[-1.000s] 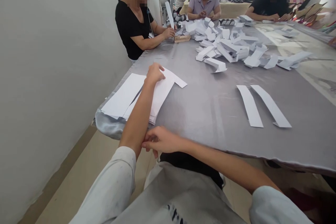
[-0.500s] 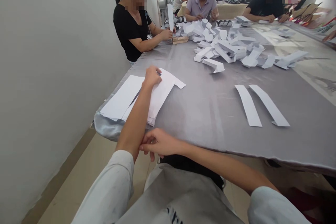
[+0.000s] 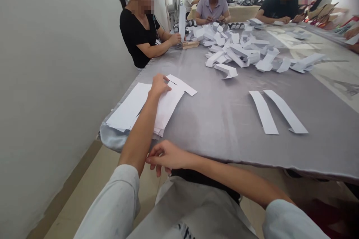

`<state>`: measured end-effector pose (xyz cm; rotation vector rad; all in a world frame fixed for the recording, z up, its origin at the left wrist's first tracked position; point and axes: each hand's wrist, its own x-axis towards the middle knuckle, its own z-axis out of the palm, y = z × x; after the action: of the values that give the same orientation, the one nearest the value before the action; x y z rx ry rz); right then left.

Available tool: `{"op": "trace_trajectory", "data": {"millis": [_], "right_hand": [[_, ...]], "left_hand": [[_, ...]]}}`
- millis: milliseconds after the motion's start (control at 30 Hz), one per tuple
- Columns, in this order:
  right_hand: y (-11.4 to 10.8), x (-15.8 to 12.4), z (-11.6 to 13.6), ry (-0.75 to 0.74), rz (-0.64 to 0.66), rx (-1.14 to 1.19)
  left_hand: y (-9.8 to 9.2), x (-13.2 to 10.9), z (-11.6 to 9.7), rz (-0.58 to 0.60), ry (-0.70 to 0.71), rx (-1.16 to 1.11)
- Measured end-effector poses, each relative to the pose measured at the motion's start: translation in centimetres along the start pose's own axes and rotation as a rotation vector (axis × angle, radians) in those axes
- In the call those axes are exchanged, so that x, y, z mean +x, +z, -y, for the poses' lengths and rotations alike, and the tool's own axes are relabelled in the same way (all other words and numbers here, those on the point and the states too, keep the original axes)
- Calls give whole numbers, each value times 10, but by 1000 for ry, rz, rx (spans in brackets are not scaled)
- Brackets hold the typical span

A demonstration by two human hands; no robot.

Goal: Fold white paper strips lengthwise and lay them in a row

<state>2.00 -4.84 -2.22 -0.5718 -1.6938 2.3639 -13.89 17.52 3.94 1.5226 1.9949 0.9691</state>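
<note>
My left hand (image 3: 159,85) reaches out onto a stack of white paper sheets (image 3: 130,107) at the near left corner of the grey table (image 3: 224,119). Its fingers are curled down and pinch the top sheet (image 3: 171,101), which has a notched far end. My right hand (image 3: 164,155) hangs at the table's near edge. Its loosely bent, parted fingers touch my left forearm and hold nothing.
Two long white paper strips (image 3: 263,112) (image 3: 285,111) lie side by side to the right. A heap of folded white pieces (image 3: 235,48) fills the table's middle. Several other people sit along the far side; one in black (image 3: 137,33) holds a strip upright over a wooden block (image 3: 190,44). A wall runs along the left.
My left hand has drawn back a little toward me on the top sheet. The fingers of my right hand have loosened and spread against my forearm.
</note>
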Motion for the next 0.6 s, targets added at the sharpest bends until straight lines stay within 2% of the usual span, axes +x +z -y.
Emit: {"op": "trace_trajectory", "data": {"millis": [167, 333, 400, 500, 600], "right_hand": [[-9, -12, 13, 21, 14, -9], [-44, -36, 47, -41, -89, -33], [-65, -45, 60, -107, -219, -34], [-98, -56, 75, -249, -517, -61], [-129, -64, 83, -402, -784, -133]], "left_hand": [[-9, -4, -12, 1, 69, 1], [-29, -17, -41, 129, 127, -121], [-39, -26, -58, 147, 145, -194], [-46, -40, -83, 136, 148, -317], [-34, -49, -99, 113, 128, -446]]}}
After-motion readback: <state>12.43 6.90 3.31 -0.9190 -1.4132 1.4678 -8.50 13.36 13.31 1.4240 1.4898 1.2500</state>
